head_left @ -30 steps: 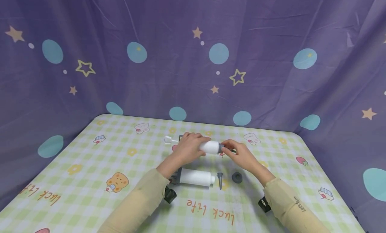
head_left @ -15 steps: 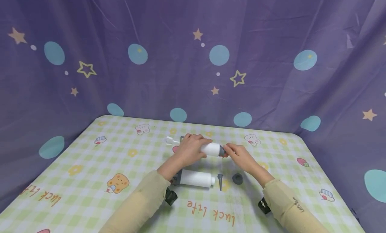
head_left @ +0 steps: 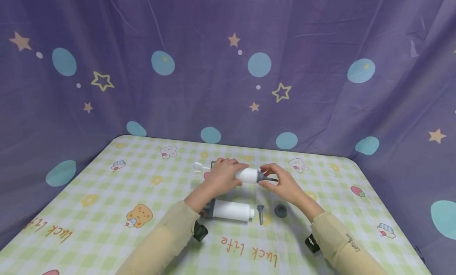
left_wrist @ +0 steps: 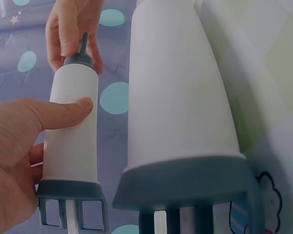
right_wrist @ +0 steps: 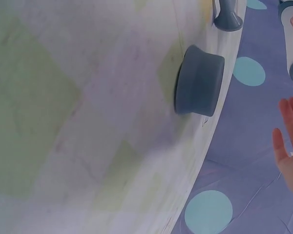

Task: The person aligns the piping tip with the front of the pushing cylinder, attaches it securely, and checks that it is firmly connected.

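My left hand (head_left: 222, 175) grips the barrel of a white syringe-style dispenser (head_left: 247, 175) above the table, its thumb laid across the barrel in the left wrist view. A grey nozzle cap (left_wrist: 79, 59) with a thin spout closes one end; a grey finger frame (left_wrist: 72, 189) and white plunger rod are at the other. Around the cap and spout, my right hand (head_left: 285, 183) has its fingers spread; in the right wrist view they look apart from the cap. A second white dispenser (head_left: 231, 210) lies on the table below, its grey handle end partly behind my left wrist.
Right of the lying dispenser are a loose grey nozzle (head_left: 260, 214) and a round grey cap piece (head_left: 280, 211). A checked cloth covers the table (head_left: 171, 211). A purple patterned curtain (head_left: 213, 89) hangs beyond the far edge.
Half a second ago my right fingers pinched the nozzle cap; now they have spread and the spout shows between them. My left hand keeps its grip, with the dispenser shifted slightly left.
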Demonstrator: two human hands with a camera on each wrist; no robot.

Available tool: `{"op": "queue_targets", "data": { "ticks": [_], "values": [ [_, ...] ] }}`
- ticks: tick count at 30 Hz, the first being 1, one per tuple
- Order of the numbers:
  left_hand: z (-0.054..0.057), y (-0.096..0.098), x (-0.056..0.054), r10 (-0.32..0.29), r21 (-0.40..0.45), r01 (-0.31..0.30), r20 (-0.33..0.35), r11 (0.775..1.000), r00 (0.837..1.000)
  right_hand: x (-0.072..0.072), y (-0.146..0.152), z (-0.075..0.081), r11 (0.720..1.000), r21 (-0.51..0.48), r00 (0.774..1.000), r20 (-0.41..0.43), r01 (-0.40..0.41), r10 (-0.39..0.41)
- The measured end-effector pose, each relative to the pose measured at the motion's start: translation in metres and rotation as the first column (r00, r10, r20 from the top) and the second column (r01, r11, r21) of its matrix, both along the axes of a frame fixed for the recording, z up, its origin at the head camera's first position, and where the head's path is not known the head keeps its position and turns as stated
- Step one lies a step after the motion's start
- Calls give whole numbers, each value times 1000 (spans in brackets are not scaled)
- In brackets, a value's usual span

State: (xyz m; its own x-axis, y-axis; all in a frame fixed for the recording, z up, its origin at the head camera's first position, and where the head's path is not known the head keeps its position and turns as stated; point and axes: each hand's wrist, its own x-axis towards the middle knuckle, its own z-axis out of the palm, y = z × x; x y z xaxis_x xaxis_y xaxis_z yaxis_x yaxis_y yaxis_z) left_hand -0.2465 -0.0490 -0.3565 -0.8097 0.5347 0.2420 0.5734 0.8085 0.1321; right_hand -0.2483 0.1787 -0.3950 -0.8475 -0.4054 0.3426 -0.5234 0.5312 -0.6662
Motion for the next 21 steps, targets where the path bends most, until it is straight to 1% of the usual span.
{"op": "queue_targets", "data": {
  "ticks": [3,6,10,15,18,21],
  "values": [
    [-1,0,0,2,3,-2,10,1000,1000,1,-1,0,1000,3,998,-58,-27,27],
    [-1,0,0,1,7,-1,12,1000,1000,1,-2,-1,999,14,991,-125,-36,37],
    [0,0,0,-2,12,2,1,1000,1000,-1,-3,-2,999,16,985,-170,-32,35],
    [0,0,0,2,16,-3,5,1000,1000,-2,-3,-3,999,16,983,-181,-31,33],
    [-1,0,1,3,17,-3,8,1000,1000,-2,-3,-3,999,13,985,-169,-29,31],
    [-1,0,1,3,14,-3,-4,1000,1000,-2,-2,-2,1000,12,989,-145,-24,26]
  ]
}}
